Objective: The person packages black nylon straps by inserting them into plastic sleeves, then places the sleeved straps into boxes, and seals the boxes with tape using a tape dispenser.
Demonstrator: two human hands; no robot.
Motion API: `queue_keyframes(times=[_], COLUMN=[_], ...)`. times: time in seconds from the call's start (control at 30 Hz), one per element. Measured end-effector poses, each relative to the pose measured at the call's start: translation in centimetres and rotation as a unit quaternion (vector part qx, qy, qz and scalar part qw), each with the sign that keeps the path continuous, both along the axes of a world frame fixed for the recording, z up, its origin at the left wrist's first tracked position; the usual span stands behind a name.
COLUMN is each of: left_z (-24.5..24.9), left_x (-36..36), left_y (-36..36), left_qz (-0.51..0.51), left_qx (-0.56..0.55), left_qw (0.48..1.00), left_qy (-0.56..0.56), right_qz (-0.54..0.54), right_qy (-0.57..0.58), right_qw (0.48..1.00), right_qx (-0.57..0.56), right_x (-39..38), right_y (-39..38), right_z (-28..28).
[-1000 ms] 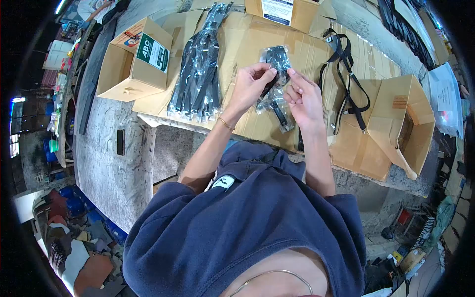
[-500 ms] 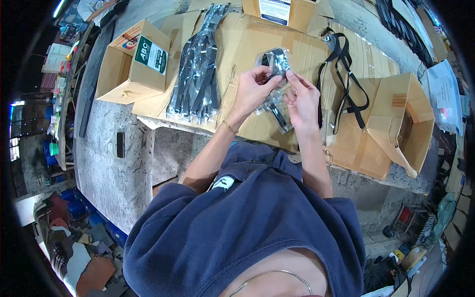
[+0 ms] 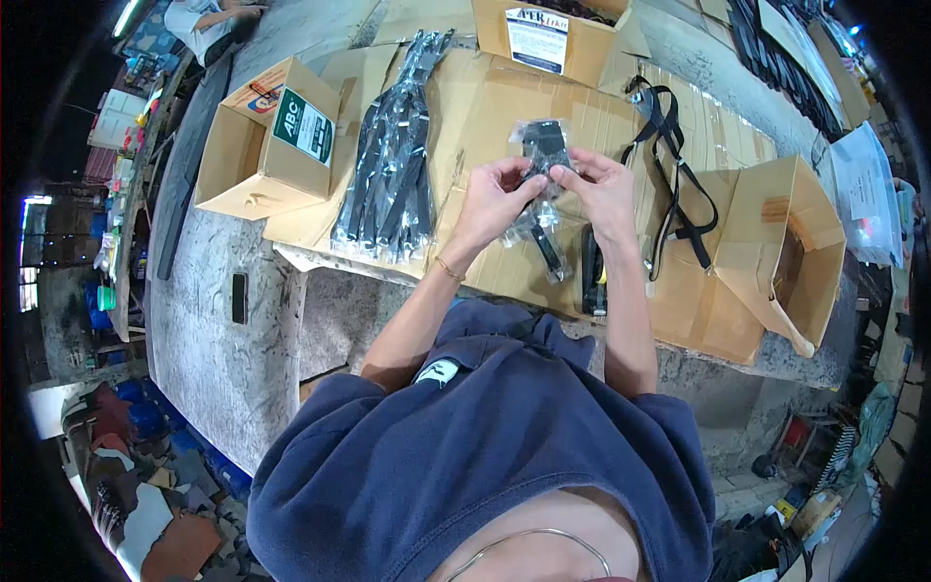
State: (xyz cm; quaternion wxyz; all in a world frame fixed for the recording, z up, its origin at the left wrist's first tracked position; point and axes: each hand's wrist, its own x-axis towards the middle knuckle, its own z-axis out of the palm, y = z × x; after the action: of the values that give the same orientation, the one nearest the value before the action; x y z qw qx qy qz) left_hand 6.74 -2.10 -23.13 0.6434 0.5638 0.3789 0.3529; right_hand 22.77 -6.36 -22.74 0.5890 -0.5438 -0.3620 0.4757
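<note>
Together, left hand and right hand pinch a crinkled clear bag of black strap

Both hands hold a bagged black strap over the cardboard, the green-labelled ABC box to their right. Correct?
No: in the head view the ABC box sits to their left. Left hand and right hand do hold the bagged black strap over the cardboard.

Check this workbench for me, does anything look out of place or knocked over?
Mostly the cardboard box at right: it lies tipped on its side at the table edge, one flap hanging over. The ABC box lies on its side too. Nothing looks spilled.
</note>
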Motion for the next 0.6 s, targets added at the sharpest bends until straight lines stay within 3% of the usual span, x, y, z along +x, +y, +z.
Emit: queue_keyframes(times=[0.1,0.17,0.2,0.3,0.37,0.43,0.47,0.53,0.6], left_z=[0.8,2.4,3.3,5.8,7.5,9.8,9.9,11.0,12.9], left_x=[-0.5,-0.9,-1.2,-1.7,-1.8,-1.0,-0.7,0.0,1.0], left_y=[0.2,0.9,1.3,3.7,5.2,7.3,8.5,9.5,9.3], left_qz=[-0.022,-0.039,-0.069,-0.124,-0.153,-0.196,-0.229,-0.259,-0.025], left_qx=[0.022,0.033,0.023,0.044,0.042,0.013,0.001,-0.003,0.105], left_qw=[0.999,0.999,0.997,0.991,0.984,0.960,0.943,0.924,0.974], left_qy=[-0.020,-0.019,-0.028,-0.027,-0.076,-0.201,-0.241,-0.281,-0.201], right_qz=[0.061,0.206,0.328,0.343,0.371,0.315,0.320,0.348,0.264], right_qy=[0.015,0.273,0.319,0.249,0.257,0.305,0.299,0.117,-0.063], right_qw=[0.998,0.937,0.886,0.892,0.864,0.842,0.840,0.856,0.898], right_qx=[0.015,0.066,0.078,0.154,0.222,0.313,0.320,0.364,0.348], right_x=[1.5,4.0,6.2,4.6,2.1,-1.0,-0.8,-0.6,-1.1], right_y=[0.5,1.7,3.9,6.7,8.6,9.7,10.7,12.9,13.7], right_z=[0.2,-1.8,-4.0,2.0,6.3,12.7,13.8,16.7,19.7])
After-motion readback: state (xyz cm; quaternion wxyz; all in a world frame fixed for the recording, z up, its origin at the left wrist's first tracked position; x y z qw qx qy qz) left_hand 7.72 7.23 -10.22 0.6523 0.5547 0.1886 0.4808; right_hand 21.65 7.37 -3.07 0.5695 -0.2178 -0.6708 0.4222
